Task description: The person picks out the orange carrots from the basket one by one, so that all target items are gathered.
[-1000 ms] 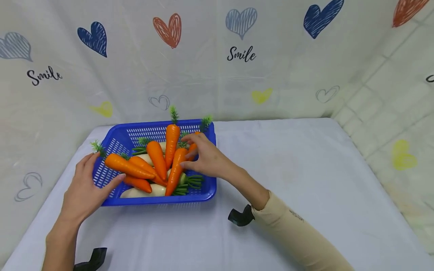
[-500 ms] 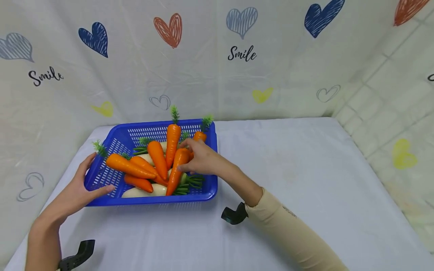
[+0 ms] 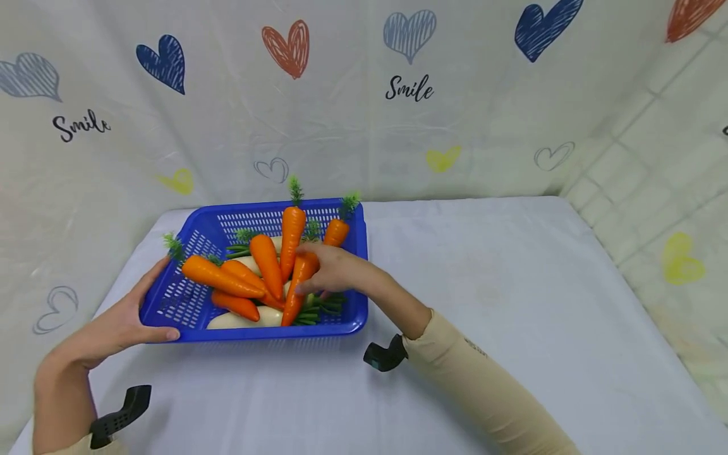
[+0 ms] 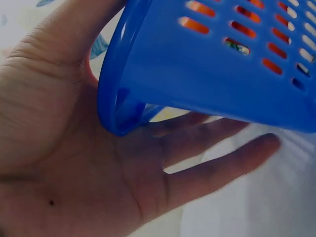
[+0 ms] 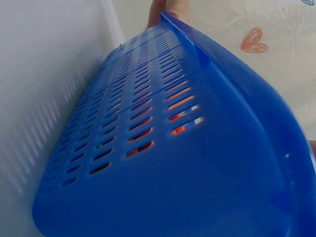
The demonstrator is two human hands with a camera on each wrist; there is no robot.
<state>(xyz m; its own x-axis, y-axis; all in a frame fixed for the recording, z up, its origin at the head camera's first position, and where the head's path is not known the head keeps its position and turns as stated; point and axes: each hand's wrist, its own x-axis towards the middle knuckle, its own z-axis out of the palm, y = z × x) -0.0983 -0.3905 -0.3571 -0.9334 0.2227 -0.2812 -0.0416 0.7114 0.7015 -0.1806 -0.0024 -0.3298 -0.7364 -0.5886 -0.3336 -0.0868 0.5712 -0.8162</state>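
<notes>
A blue perforated basket holds several orange carrots with leafy tops and several white radishes beneath them. My left hand is at its front left corner, thumb on the rim. In the left wrist view, the fingers stretch nearly straight below the basket's wall, and the rim lies between thumb and palm. Over the right part of the basket, my right hand pinches a carrot between thumb and fingers. Some fingertips are hidden behind it. The right wrist view shows mostly the basket's outer wall.
The basket stands at the back left of a table with a white cloth. Behind it hangs a pale curtain printed with hearts and "Smile". Each wrist carries a black camera mount.
My left hand has slid off the left carrot's top to the basket's corner, its thumb moving left onto the rim. My right hand has shifted left and closed on a carrot.
</notes>
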